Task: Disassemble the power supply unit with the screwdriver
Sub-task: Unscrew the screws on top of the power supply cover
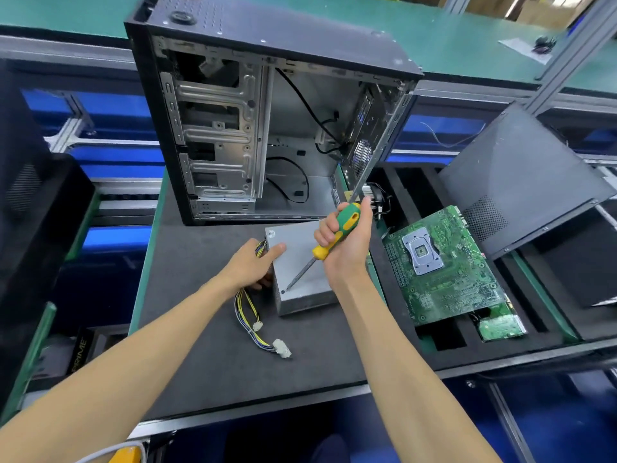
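Dark grey foam matting is covering the table (207,372) where the work is going on, with green-topped benches and aluminium framing running across the background and blue bins showing beneath them. Standing at the back of the mat is an open, stripped computer case (267,121), and the grey metal power supply unit (300,272) is lying just in front of it, its bundle of yellow and black cables (250,315) trailing toward the near edge. The left hand (253,265) is gripping the unit's left side, thumb lying across the top face, while the right hand (347,242) is wrapping tightly around the green and yellow screwdriver (334,235), whose tip is sitting at a screw near the unit's front left corner. The shaft is leaning noticeably rather than standing square to the lid, so the likeliest trouble, as I judge it, is the tip riding out of the screw head, rounding it off or skidding across the metal toward the steadying fingers close by. The foam may also be letting the unit shift under downward pressure. A loosened screw could be rolling off into the recessed slots of the foam tray to the right, where a green motherboard (444,265) is resting beside a black side panel (524,182).
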Available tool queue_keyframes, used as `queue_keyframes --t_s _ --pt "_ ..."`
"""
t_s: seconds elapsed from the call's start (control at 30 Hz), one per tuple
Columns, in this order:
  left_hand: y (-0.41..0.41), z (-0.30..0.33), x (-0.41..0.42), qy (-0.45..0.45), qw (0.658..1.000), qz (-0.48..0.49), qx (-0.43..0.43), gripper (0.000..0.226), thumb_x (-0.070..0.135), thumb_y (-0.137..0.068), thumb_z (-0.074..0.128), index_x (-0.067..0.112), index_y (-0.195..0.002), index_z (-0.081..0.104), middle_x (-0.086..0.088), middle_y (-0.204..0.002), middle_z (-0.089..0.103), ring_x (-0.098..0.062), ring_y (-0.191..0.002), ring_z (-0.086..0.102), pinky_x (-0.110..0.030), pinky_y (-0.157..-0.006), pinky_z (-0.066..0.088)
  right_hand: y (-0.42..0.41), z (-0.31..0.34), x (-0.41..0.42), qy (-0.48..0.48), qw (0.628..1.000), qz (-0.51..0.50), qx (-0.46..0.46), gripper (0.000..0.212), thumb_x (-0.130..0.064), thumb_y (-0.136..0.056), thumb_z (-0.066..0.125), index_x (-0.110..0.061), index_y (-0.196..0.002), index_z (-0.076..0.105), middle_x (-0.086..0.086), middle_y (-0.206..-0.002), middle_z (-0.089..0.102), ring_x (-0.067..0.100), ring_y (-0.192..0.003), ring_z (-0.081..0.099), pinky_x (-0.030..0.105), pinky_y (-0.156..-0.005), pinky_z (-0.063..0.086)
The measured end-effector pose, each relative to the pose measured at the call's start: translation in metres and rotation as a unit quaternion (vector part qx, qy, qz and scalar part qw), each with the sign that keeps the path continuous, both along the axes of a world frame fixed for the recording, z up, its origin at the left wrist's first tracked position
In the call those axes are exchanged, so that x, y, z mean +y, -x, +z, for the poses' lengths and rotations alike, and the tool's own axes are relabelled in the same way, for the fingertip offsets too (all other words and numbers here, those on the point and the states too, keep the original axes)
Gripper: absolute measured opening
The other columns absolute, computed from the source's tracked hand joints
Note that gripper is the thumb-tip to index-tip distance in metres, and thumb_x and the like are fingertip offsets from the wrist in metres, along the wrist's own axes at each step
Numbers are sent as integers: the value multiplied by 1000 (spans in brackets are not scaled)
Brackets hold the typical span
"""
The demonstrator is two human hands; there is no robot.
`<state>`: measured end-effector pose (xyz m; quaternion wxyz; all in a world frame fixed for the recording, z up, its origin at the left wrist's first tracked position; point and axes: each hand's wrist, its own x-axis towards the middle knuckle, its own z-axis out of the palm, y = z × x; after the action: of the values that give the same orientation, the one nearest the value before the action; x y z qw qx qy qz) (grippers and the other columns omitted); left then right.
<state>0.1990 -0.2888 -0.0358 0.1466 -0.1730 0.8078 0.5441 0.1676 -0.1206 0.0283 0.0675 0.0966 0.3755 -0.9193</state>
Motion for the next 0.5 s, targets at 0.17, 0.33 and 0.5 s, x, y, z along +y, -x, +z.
queue_keyframes --t_s 0.17,0.33,0.5 --pt "-11 0 -6 -54 996 -70 17 25 57 -90 65 33 -88 70 -12 -83 73 -19 -66 72 -28 -57 53 -6 11 -8 -19 996 26 84 42 -53 -96 48 -20 -70 54 -4 -52 35 10 -40 26 20 -37 23" --pt "-15 2 -3 -72 996 -50 24 29 52 -91 67 24 -95 69 -20 -96 73 -19 -70 72 -25 -57 49 -15 12 -16 -48 990 53 121 39 -53 -88 52 -20 -67 53 -3 -49 34 12 -39 23 19 -37 22" --pt "-17 2 -1 -63 997 -34 25 32 51 -90 68 19 -95 64 -18 -88 69 -18 -68 73 -23 -54 50 -18 12 -17 -62 987 63 132 39 -51 -89 50 -19 -66 53 -4 -48 33 12 -38 23 18 -38 22"
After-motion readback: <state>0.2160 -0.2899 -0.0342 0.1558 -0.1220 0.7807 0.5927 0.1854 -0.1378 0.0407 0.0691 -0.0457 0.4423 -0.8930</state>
